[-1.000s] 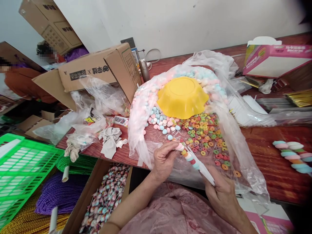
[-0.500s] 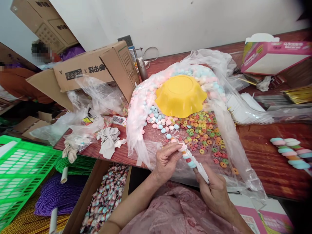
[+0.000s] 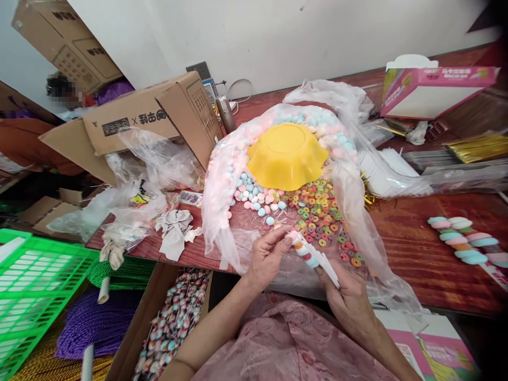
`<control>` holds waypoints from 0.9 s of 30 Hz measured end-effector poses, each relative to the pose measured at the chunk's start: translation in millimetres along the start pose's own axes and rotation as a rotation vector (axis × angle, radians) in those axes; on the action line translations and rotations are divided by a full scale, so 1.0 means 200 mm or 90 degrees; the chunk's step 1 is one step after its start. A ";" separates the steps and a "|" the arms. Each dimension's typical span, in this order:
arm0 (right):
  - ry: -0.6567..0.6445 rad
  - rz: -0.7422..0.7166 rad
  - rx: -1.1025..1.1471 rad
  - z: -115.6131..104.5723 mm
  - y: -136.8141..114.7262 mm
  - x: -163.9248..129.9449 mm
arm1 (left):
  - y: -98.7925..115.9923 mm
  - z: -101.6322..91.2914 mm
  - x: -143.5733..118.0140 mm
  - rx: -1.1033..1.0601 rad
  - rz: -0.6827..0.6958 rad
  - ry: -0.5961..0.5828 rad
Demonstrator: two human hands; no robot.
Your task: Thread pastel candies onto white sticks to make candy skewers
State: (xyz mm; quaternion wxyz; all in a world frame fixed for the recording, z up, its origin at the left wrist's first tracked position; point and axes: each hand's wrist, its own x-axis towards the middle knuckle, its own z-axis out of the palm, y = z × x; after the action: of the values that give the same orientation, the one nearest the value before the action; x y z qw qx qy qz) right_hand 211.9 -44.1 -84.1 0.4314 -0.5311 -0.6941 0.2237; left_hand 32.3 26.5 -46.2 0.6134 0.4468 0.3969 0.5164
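Yellow bowl, green crate, pink box, pastel pink-and-blue candies

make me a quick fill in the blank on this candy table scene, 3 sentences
1. The upside-down bowl on the candy heap is ____ in colour.
2. The left hand and right hand hold one candy skewer over the clear plastic ____.
3. The basket at the left edge is ____.

Missing words: yellow; bag; green
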 end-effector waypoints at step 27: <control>0.347 0.414 -0.518 -0.96 0.51 -0.07 | -0.04 -0.08 -0.04 0.176 -0.132 -0.052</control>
State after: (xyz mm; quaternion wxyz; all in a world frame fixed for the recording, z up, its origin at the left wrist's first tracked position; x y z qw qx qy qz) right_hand 428.8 -50.6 -65.7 0.2649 -0.8778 -0.3900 -0.0847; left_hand 18.1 21.0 -59.1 0.6117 0.5042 0.4825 0.3725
